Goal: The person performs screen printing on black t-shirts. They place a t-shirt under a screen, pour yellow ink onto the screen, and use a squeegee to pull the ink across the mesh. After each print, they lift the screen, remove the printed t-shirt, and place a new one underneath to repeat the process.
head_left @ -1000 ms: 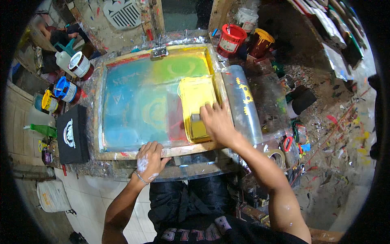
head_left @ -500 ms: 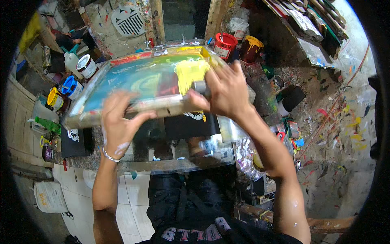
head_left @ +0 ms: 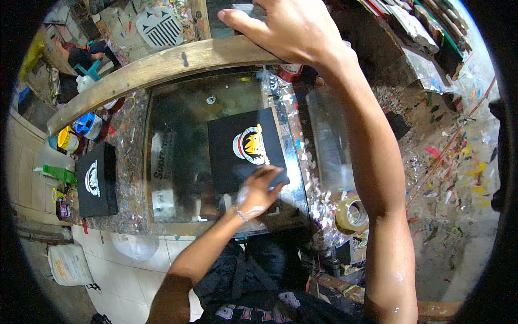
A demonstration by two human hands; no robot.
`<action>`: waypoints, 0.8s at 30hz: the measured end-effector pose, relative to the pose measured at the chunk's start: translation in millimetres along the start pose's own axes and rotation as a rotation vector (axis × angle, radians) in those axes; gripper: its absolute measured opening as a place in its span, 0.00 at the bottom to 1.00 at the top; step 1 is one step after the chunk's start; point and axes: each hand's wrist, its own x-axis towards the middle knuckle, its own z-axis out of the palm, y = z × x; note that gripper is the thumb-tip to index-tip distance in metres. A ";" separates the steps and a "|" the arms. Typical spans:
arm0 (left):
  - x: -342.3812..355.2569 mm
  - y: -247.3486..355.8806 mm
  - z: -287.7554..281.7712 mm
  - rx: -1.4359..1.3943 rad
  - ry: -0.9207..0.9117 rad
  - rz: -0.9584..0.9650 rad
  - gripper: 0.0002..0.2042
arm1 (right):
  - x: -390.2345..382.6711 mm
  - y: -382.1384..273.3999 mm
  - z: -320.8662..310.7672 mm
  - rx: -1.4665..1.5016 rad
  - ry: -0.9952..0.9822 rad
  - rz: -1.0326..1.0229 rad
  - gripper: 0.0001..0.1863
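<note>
Up at the top, my right hand (head_left: 294,32) grips the wooden screen frame (head_left: 140,70), which is raised and tilted up. Below it, a black printed piece (head_left: 224,135) with a white, yellow and red cartoon design lies on the glass panel (head_left: 178,108). My left hand (head_left: 256,194) pinches that piece's lower right corner, which is slightly lifted. To the left sits a stack of black pieces (head_left: 102,200), the top one bearing a white print.
Paint tubs (head_left: 86,124) and a green bottle (head_left: 59,173) stand at the left. Right are a clear roll (head_left: 329,140) and a tape roll (head_left: 350,213). Stacked boards (head_left: 410,32) are at upper right. Another person (head_left: 86,51) sits at upper left.
The screen has swung upward in my right hand, uncovering the glass and printed piece. My left hand has let go of the frame and taken hold of the piece's corner.
</note>
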 end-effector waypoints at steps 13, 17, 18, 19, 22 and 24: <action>-20.8 -40.5 -73.2 0.524 0.054 -0.028 0.09 | 17.1 2.8 -10.0 0.134 0.051 -0.016 0.34; -64.0 -35.8 -97.4 0.140 0.174 -0.390 0.06 | 37.9 0.3 7.9 -0.031 0.147 -0.032 0.37; -79.9 -39.2 -111.0 0.015 0.203 -0.410 0.07 | 33.0 4.7 3.8 -0.043 0.080 -0.077 0.34; -90.1 -44.9 -121.1 0.105 0.247 -0.457 0.07 | 33.1 4.7 2.0 -0.021 0.030 0.000 0.31; -127.1 -62.6 -162.1 0.090 0.431 -0.619 0.08 | 36.9 12.1 5.1 0.062 0.009 0.096 0.26; -146.9 -75.8 -190.9 0.166 0.541 -0.659 0.09 | 40.3 25.2 8.3 -0.060 0.177 0.022 0.25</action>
